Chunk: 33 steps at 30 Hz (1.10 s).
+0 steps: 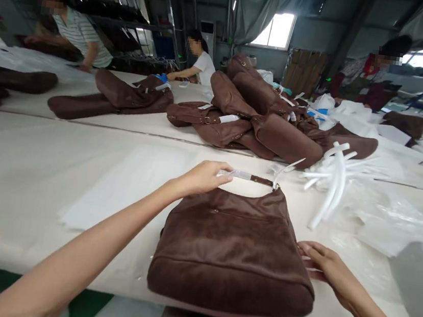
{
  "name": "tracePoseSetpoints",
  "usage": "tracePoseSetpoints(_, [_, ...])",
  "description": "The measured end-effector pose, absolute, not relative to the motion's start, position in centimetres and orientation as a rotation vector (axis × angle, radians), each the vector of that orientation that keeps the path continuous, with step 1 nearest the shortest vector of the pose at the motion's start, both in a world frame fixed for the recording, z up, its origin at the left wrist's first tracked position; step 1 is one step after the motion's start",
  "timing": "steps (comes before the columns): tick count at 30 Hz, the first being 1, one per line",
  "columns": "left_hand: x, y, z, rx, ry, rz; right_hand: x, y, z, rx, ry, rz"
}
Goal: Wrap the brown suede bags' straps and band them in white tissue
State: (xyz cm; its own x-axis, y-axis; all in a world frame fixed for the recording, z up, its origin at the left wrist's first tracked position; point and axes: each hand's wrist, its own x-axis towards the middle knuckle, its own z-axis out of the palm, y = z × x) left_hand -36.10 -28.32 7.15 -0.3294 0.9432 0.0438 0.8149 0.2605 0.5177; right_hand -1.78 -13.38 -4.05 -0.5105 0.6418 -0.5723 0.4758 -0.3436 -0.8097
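Observation:
A brown leather handbag [235,244] lies on the table in front of me, its base towards me. Its shoulder strap [261,180] arches beyond the bag's top edge, with a white wrap round its middle and a white tie at the right end. My left hand [207,177] is closed on the wrapped part of that strap, thumb and fingers pinched together. At the bag's right side is my right hand [324,265], fingers apart and fingertips against the leather. Part of those fingertips is hidden by the bag's edge.
Beyond a table seam lies a heap of brown handbags [236,115], with more bags [115,95] to its left. White foam tubes [335,184] and clear plastic bags [385,216] lie at right. White sheets [123,189] lie left of my bag. Several people work across the table.

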Motion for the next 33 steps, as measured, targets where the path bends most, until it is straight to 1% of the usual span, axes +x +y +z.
tracePoseSetpoints(5, [-34.8,-25.8,4.5,1.622,2.165,0.432,-2.1,-11.9,-3.5,-1.475,-1.711,1.721])
tracePoseSetpoints(8, [-34.2,-23.8,2.7,1.639,2.131,0.382,-4.6,-10.5,-2.9,-1.365,-1.752,1.593])
tracePoseSetpoints(11, [-33.9,-21.3,1.3,1.645,2.108,0.360,-7.9,-8.6,-2.8,-1.321,-1.926,1.446])
tracePoseSetpoints(18, [-32.9,-12.7,-0.4,1.607,2.169,0.461,-14.1,-5.0,-5.4,-1.369,-2.152,1.244])
tracePoseSetpoints(24, [-31.0,-7.0,-2.5,1.481,2.163,0.653,-15.2,-4.6,-6.9,-1.437,-2.186,1.227])
tracePoseSetpoints(27, [-30.3,-6.8,-2.9,1.379,2.143,0.793,-14.6,-5.0,-7.1,-1.453,-2.087,1.265])
tracePoseSetpoints(29, [-30.5,-8.1,-2.8,1.304,2.126,0.867,-13.8,-5.5,-7.3,-1.440,-1.984,1.315])
tracePoseSetpoints(33, [-31.9,-14.9,-1.4,1.190,2.069,0.846,-11.7,-7.0,-7.8,-1.389,-1.748,1.420])
